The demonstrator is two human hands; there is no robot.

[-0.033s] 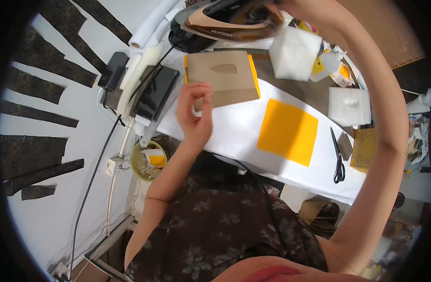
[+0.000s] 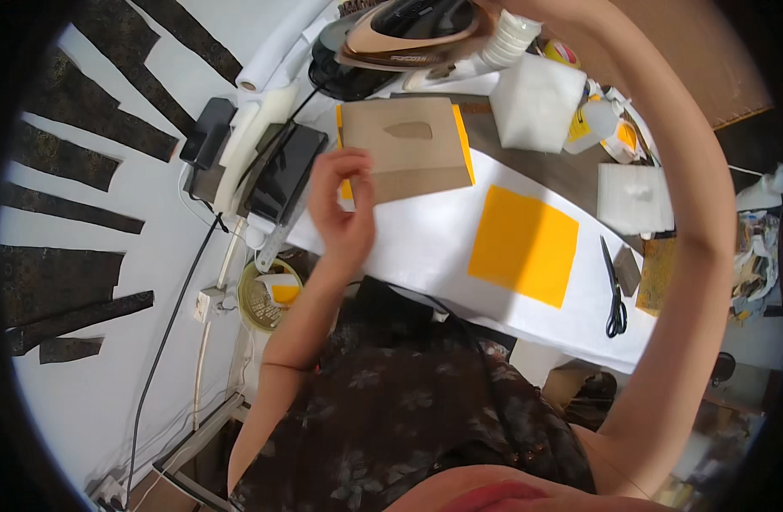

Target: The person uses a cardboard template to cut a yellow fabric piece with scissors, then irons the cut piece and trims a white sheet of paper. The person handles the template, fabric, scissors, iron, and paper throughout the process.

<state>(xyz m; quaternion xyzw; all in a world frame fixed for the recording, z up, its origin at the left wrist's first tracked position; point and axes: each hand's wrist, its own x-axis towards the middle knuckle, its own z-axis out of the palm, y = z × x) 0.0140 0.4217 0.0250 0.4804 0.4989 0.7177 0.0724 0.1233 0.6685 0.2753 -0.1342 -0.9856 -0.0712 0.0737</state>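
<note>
My right arm arches up the right side to the far edge, where my right hand (image 2: 502,4) is mostly cut off by the frame. It grips a black and copper-coloured iron (image 2: 408,38), slightly blurred, beside and partly over a dark round stand (image 2: 340,64). My left hand (image 2: 344,209) is curled at the left edge of a grey-brown panel (image 2: 404,162), thumb brought to the fingertips; what is between them, if anything, cannot be made out. The panel has yellow side edges and a darker pointed patch. A yellow square sheet (image 2: 523,245) lies to its right.
Black scissors (image 2: 613,290) lie beside a small grey block (image 2: 628,271). White foam blocks (image 2: 536,102) and bottles (image 2: 589,124) stand behind. Left are a dark flat device (image 2: 285,175), a cable (image 2: 174,324) and a yellow-green basket (image 2: 259,311). Dark patterned pieces (image 2: 63,273) hang on the wall.
The iron has shifted slightly left and toward me, more of it coming into view. My left hand has moved a little to the left.
</note>
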